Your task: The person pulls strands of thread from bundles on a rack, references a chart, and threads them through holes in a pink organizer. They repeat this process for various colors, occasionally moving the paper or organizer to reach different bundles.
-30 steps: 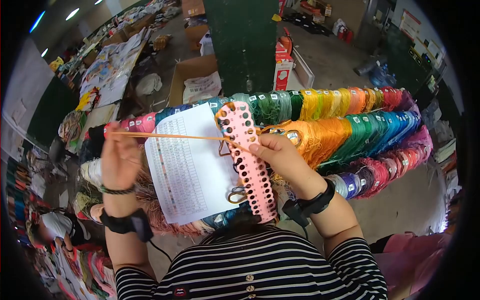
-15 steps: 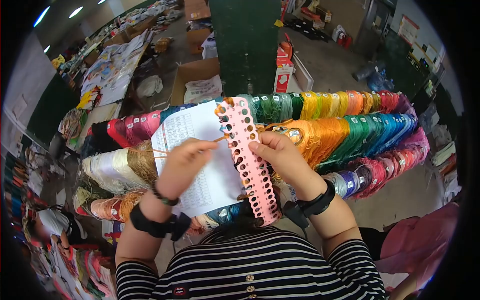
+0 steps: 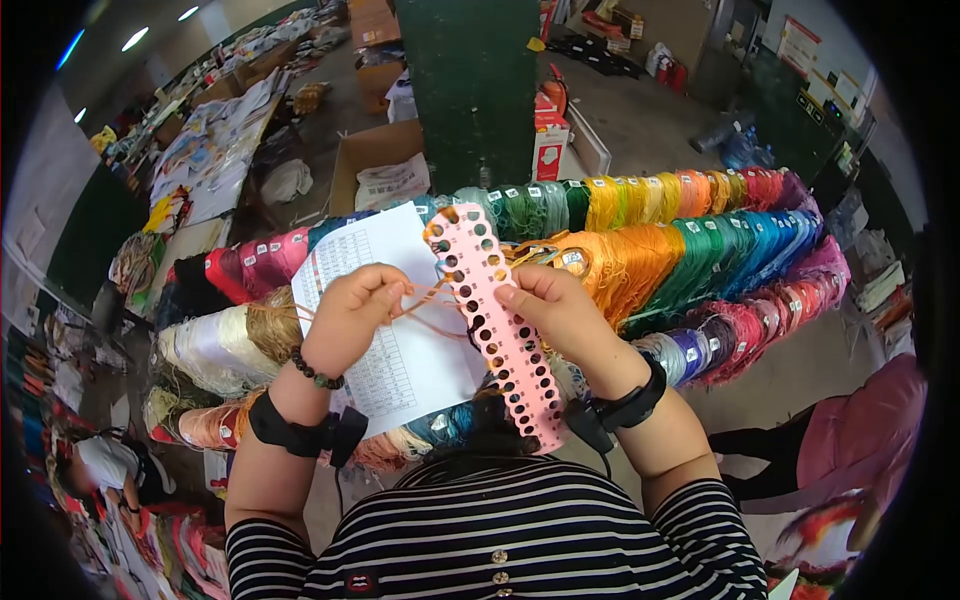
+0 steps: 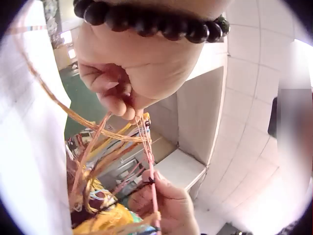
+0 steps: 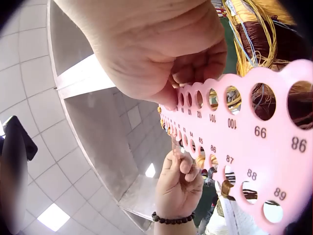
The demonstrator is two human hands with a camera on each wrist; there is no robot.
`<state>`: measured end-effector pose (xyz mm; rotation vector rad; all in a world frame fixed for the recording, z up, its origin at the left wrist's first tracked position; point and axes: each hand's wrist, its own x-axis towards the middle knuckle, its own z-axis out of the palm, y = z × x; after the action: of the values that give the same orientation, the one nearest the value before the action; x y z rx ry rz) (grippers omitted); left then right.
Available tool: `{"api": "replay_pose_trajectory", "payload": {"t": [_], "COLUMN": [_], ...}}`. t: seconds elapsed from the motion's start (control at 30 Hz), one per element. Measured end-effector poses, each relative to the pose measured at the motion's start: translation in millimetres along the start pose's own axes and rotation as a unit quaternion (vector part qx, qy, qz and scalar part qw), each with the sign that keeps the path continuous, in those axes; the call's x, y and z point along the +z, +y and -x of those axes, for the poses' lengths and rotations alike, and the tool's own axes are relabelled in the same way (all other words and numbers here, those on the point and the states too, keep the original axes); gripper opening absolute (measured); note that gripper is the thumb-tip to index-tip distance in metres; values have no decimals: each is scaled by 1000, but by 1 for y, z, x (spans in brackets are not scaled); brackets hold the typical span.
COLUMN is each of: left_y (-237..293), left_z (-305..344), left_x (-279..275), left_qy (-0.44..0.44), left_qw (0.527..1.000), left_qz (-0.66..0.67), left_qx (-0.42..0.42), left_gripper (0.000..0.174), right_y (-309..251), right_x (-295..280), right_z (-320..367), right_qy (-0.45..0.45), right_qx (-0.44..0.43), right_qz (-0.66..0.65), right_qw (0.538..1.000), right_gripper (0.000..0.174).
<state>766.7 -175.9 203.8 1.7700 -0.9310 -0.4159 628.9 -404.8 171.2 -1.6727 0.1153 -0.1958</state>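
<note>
My right hand (image 3: 562,312) pinches a pink perforated thread card (image 3: 500,335) by its right edge, thumb on the face. Printed numbers run beside its round holes in the right wrist view, and several holes along the edges carry knotted thread. Just left of the card, my left hand (image 3: 352,312) pinches tan-orange embroidery thread (image 4: 54,100) between curled fingertips. Thin strands run from those fingertips to the card's edge, and a slack length loops away to the side. A printed colour chart sheet (image 3: 435,350) lies beneath the left hand and the card.
Rows of labelled thread skeins (image 3: 640,265) in many colours hang on a rack in front of me. Behind it stand a green pillar (image 3: 460,90) and a cardboard box (image 3: 350,160). People are at the lower left and right, the right one in a pink top (image 3: 865,430).
My left hand has come in from the far left, where it held the thread taut, to beside the card, and the thread now hangs slack in loops. The right hand keeps its grip.
</note>
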Motion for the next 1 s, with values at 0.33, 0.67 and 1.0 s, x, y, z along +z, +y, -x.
{"api": "replay_pose_trajectory", "payload": {"t": [0.33, 0.67, 1.0], "left_y": [5, 19, 2], "left_z": [-17, -24, -17], "left_x": [-2, 41, 32], "left_qy": [-63, -126, -226], "left_qw": [963, 990, 953], "left_qz": [-261, 50, 163], "left_qx": [39, -37, -117], "left_gripper": [15, 29, 21], "right_y": [14, 0, -3], "right_x": [-16, -15, -20], "right_z": [-2, -4, -4], "right_qy": [91, 53, 46], "right_qx": [-16, -11, -4], "right_qz": [-19, -88, -158], "right_qw": [995, 995, 986], "right_gripper": [19, 17, 18]}}
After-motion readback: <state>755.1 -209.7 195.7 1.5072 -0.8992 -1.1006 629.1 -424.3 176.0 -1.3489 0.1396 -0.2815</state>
